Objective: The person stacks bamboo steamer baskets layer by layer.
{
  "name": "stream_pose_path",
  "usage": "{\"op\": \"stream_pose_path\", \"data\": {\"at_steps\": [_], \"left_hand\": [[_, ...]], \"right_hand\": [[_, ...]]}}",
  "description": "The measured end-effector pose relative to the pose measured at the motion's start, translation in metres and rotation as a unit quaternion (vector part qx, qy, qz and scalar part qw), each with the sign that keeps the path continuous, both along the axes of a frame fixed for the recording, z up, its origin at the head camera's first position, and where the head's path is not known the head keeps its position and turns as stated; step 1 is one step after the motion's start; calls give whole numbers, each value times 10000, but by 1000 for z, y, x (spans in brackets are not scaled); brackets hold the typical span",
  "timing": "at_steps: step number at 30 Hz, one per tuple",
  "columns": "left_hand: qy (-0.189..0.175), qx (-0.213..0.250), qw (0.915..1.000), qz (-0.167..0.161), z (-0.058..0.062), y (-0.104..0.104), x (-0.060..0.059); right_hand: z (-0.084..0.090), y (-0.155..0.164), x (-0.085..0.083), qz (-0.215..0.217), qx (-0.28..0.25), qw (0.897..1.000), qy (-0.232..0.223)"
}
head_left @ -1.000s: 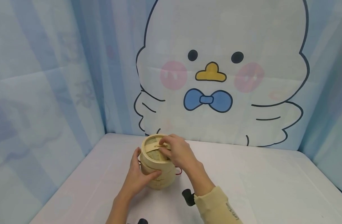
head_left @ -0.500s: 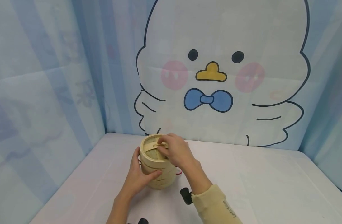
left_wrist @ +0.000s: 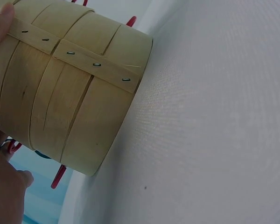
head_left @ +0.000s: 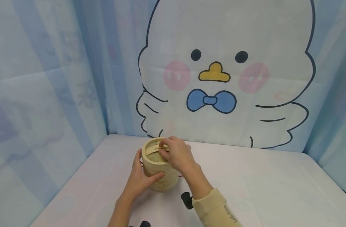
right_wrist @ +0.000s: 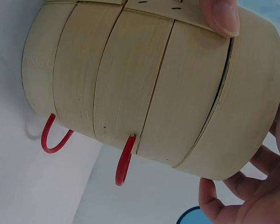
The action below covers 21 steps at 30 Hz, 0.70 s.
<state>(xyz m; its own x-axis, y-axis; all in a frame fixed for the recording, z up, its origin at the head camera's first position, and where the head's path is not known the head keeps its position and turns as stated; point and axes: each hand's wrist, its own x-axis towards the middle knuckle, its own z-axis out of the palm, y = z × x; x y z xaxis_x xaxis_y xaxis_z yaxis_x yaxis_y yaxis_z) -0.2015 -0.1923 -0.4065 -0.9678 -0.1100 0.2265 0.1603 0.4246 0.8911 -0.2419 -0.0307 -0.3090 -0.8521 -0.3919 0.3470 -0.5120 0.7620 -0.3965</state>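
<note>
At the back of the tabletop [head_left: 246, 189], the left hand [head_left: 139, 181] grips the bamboo steamer [head_left: 157, 171] while the right hand [head_left: 177, 154] pinches its lid handle [head_left: 162, 147], apparently mid-opening; the next move calls for a straight lift.

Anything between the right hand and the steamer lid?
Nothing visible. The right hand is already on top of the lid of the bamboo steamer, fingers at its handle strip, while the left hand holds the steamer's side wall.
</note>
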Motion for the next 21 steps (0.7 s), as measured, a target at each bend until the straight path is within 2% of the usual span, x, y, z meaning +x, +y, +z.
{"op": "stream_pose_path", "data": {"at_steps": [21], "left_hand": [[-66,-69,10000,17,2,1,1]], "right_hand": [[-4,0,3,-100,91,9991,398]]}}
